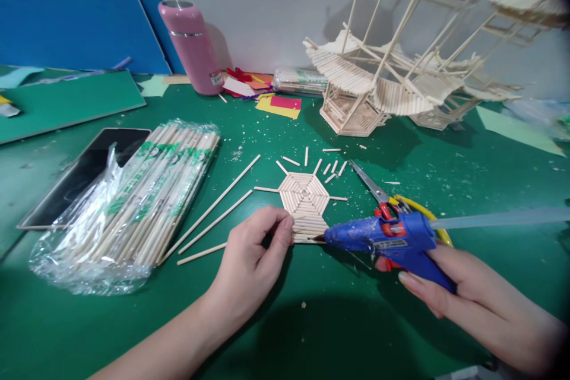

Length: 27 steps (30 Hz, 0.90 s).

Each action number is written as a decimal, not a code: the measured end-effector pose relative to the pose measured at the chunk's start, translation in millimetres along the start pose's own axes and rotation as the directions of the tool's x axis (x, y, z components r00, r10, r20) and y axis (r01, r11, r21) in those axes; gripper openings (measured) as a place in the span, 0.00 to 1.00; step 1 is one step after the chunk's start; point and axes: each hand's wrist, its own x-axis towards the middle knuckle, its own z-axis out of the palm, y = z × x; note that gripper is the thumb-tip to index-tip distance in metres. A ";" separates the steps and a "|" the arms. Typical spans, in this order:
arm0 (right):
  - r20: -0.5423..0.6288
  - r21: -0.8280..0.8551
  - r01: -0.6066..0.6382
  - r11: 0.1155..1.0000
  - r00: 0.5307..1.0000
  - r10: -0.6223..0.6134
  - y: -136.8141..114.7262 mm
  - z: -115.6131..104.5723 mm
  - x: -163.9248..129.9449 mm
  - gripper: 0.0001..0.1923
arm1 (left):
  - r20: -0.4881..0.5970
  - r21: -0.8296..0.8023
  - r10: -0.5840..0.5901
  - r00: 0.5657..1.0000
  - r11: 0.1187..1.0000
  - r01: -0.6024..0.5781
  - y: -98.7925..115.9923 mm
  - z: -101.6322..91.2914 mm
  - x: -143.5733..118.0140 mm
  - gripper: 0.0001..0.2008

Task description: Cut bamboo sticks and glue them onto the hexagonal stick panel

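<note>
A flat hexagonal panel of glued wooden sticks (pixel 305 197) lies on the green table (pixel 347 320). My left hand (pixel 252 261) pinches a short stick against the panel's near edge. My right hand (pixel 463 291) grips a blue hot glue gun (pixel 385 236) with a clear glue stick (pixel 499 218) in its back. The gun's nozzle touches the panel's near edge, right beside my left fingertips. Short cut stick pieces (pixel 332 166) lie just beyond the panel.
A plastic bag of long sticks (pixel 146 196) and three loose sticks (pixel 214 214) lie left, beside a phone (pixel 84 172). Scissors (pixel 378 193) rest behind the gun. A stick-built tower model (pixel 401 71), pink bottle (pixel 192 47) and coloured paper (pixel 278 104) stand at the back.
</note>
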 end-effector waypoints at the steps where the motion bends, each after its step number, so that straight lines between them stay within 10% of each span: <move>1: -0.010 -0.004 -0.006 1.000 1.000 0.006 -1.1 -0.3 0.0 0.17 | 0.003 -0.002 0.000 1.000 1.000 0.000 0.0 0.0 0.0 0.10; 27: -0.026 -0.071 -0.080 0.994 0.997 0.078 21.1 -10.0 -15.0 0.15 | -0.009 -0.002 -0.002 1.000 1.000 0.002 -0.1 0.6 1.2 0.10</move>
